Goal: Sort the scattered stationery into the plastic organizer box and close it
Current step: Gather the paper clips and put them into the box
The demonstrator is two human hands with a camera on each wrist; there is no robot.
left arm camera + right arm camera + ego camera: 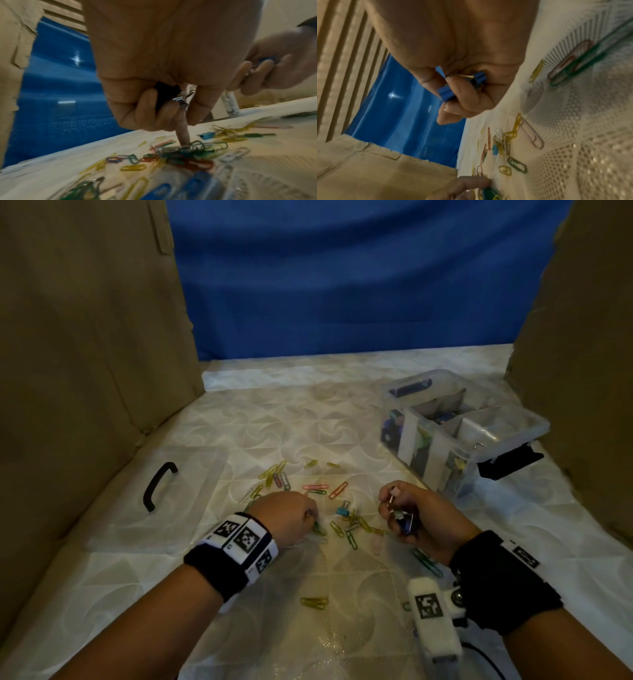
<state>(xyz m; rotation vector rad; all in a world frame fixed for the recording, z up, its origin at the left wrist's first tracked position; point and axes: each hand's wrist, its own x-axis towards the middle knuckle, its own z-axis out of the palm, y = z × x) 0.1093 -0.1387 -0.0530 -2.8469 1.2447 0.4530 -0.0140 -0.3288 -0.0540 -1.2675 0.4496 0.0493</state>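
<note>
Colourful paper clips (342,525) lie scattered on the pale tablecloth, with a small teal binder clip (342,511) among them. My left hand (310,517) is low over the pile. In the left wrist view its curled fingers (150,108) hold a black binder clip (181,99), while one finger (183,135) points down onto a tangle of clips (192,150). My right hand (397,508) hovers just right of the pile, gripping several binder clips (462,83), blue ones among them, with a pink one (394,492) at the top. The clear organizer box (513,419) stands open at the back right.
The box's clear lid (191,518) with its black handle (159,486) lies flat on the left. Cardboard walls (85,354) close in both sides, and a blue sheet (342,285) hangs behind. More paper clips (314,601) lie near the front edge.
</note>
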